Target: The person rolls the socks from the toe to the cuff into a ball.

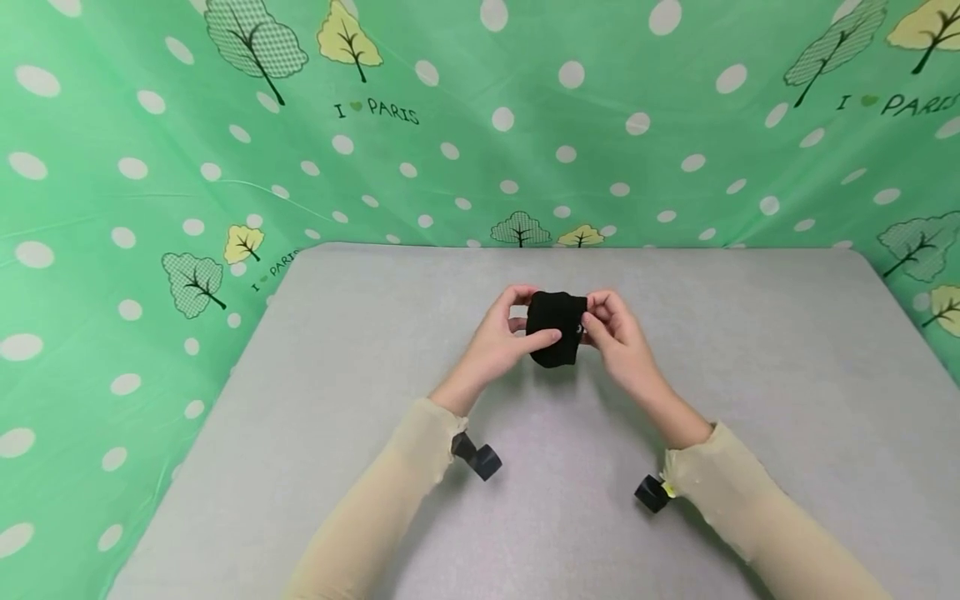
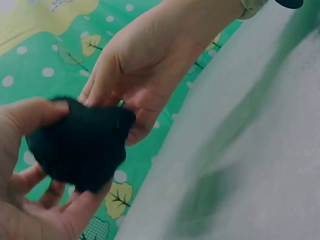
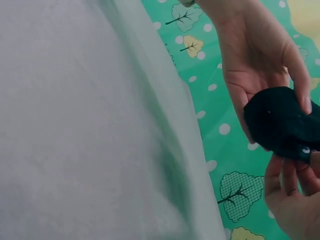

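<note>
A small black folded fabric bundle [image 1: 553,325] is held up over the table's middle. It is soft, with rounded edges, and a small white mark shows near its right edge in the right wrist view. My left hand [image 1: 495,343] grips its left side, thumb across the near face and fingers behind. On the other side my right hand [image 1: 621,343] pinches the right edge between thumb and fingers. In the left wrist view the bundle [image 2: 82,145] sits between both hands. The fingertips behind the bundle [image 3: 280,120] are partly hidden.
A grey table [image 1: 300,400] lies under both forearms. Behind it and at its sides hangs a green curtain [image 1: 465,175] with white dots and trees. A small black wrist camera [image 1: 487,462] juts from the left sleeve, another camera [image 1: 652,493] from the right.
</note>
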{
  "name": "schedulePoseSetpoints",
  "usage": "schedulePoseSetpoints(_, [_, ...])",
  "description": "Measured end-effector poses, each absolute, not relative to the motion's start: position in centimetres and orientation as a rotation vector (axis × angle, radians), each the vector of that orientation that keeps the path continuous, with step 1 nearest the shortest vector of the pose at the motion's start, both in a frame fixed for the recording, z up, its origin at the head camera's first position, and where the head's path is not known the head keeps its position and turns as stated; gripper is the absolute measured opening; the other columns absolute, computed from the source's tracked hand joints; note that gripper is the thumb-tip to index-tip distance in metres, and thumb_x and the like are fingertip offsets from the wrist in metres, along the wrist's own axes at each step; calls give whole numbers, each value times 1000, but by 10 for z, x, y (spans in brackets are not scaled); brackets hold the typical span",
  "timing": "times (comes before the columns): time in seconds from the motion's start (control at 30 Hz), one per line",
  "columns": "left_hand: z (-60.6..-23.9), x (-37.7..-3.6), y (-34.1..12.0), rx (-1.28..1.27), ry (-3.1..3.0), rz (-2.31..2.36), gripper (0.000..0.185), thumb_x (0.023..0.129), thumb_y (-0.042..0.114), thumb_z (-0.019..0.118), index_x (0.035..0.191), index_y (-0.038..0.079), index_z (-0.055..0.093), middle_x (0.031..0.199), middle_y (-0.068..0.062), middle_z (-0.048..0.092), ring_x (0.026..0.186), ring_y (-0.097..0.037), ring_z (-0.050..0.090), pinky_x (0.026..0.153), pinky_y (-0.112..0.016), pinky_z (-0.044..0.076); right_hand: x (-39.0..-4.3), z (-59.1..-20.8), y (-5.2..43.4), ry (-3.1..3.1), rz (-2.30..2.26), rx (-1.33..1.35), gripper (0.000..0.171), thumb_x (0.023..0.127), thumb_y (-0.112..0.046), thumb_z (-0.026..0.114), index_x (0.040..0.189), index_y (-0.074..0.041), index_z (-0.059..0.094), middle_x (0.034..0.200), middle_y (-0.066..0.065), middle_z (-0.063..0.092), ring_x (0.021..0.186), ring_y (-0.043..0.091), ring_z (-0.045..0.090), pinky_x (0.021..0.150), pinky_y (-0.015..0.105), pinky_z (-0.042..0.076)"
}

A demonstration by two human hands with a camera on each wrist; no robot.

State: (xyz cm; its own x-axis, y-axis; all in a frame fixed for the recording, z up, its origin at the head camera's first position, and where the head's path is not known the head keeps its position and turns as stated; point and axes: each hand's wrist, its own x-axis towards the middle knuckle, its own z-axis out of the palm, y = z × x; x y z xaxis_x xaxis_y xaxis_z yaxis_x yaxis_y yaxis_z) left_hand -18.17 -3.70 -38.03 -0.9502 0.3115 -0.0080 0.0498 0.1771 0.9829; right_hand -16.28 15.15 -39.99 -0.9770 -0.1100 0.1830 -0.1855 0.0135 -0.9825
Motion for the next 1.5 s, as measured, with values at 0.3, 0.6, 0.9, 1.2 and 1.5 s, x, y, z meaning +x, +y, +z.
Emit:
schedulePoseSetpoints(0.3, [-376, -182, -39, 393, 2323, 1791, 53, 86, 11, 76, 132, 11, 51, 133, -13, 61, 113, -31, 62, 98, -42, 50, -161, -402, 156, -2125, 2197, 400, 12, 104, 0, 43, 110, 11, 42, 91, -13, 62, 84, 1, 60, 78, 17, 56])
schedulePoseSetpoints(0.6, [-379, -186, -38, 414, 2375, 1760, 52, 84, 10, 79, 130, 13, 56, 130, -12, 64, 112, -30, 65, 97, -38, 54, -164, -392, 158, -2372, 2161, 335, 42, 103, -17, 54, 140, -2, 44, 126, 10, 57, 100, 4, 64, 79, 28, 60])
schedulePoseSetpoints(0.9, [-383, -197, -32, 377, 2438, 1715, 47, 84, 14, 80, 126, 12, 58, 126, -11, 63, 98, -29, 68, 88, -35, 57, -177, -387, 157, -2576, 1941, 262, 44, 98, -18, 65, 138, -6, 53, 128, 25, 59, 90, 4, 68, 75, 34, 62])
schedulePoseSetpoints(1.2, [-392, -210, -25, 273, 2276, 1715, 62, 94, 16, 69, 149, 14, 41, 148, -14, 51, 125, -33, 59, 97, -44, 54, -208, -391, 165, -2727, 1919, 149, 51, 100, -26, 60, 145, -4, 46, 138, 26, 54, 119, 40, 60, 79, 39, 62])
schedulePoseSetpoints(1.5, [-408, -218, -22, 231, 2202, 1644, 65, 94, 8, 67, 152, 6, 36, 154, -17, 41, 134, -35, 53, 99, -41, 54, -227, -411, 172, -2821, 1981, 12, 50, 103, -29, 54, 137, 1, 33, 136, 31, 54, 109, 34, 65, 79, 37, 62])
